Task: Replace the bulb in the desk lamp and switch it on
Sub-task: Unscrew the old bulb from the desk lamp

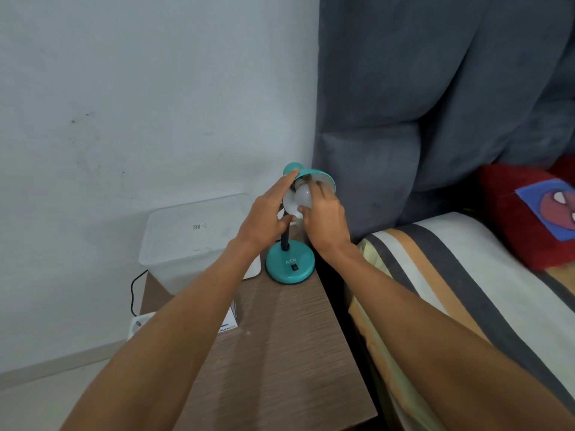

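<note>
Single view, head-mounted, wide-angle. Looks forward and down from above the near end of the wooden surface (280,353), so both forearms run up from the bottom edge to mid-frame. Left hand (264,219) and right hand (326,222) sit near centre, close to the lens, at the lamp (289,262). Wall (124,88) fills the upper left, grey headboard (435,104) the upper right, bed (466,290) the lower right. Straight edges bow toward the borders. No second view to compare.
</note>
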`<action>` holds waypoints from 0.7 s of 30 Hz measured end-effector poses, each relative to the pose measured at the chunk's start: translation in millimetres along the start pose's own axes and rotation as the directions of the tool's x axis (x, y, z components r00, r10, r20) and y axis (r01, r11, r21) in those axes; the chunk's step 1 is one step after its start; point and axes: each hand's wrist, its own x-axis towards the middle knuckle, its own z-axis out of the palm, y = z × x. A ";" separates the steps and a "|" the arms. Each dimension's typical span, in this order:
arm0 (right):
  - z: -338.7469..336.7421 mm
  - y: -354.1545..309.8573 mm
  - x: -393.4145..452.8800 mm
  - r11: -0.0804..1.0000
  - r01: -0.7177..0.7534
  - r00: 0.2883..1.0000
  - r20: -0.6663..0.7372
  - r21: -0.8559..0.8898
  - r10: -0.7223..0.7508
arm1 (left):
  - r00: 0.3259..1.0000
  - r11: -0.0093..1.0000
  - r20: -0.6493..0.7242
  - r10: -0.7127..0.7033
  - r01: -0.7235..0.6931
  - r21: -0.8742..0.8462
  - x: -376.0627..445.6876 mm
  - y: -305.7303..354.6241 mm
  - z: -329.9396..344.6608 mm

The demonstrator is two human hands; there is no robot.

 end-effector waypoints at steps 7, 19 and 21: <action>4.0 4.2 -6.7 0.994 -0.018 0.998 -0.052 0.106 0.024 | 1.000 1.000 0.000 0.000 0.000 0.001 -0.2 0.6 -0.3; 0.9 4.3 -3.9 0.986 -0.083 0.996 -0.010 0.143 0.086 | 1.000 1.000 0.011 -0.006 0.006 -0.002 -0.9 0.7 -0.3; -0.2 3.6 -1.9 0.998 -0.033 0.999 0.004 0.058 0.033 | 1.000 1.000 0.010 -0.013 0.013 -0.013 -1.3 0.5 -0.2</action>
